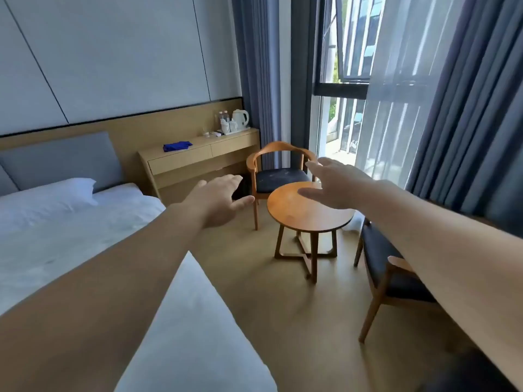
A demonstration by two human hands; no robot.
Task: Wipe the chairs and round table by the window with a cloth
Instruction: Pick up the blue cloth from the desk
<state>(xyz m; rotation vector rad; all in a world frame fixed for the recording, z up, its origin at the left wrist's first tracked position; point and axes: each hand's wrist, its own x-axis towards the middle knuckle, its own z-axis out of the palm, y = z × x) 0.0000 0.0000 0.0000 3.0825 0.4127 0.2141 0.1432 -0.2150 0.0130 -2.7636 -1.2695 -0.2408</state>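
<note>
Fingers spread and empty on the right hand, raised over the round table; left hand is loosely splayed too, holding nothing. Both arms reach out toward the window. Blue cloth lies crumpled on the wooden worktop by the bed, long axis running along the worktop's length. One chair faces the table from behind, another chair stands at its right.

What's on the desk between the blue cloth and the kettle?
In the head view, the desk holds a glass and other small items between the cloth and the kettle.
</note>
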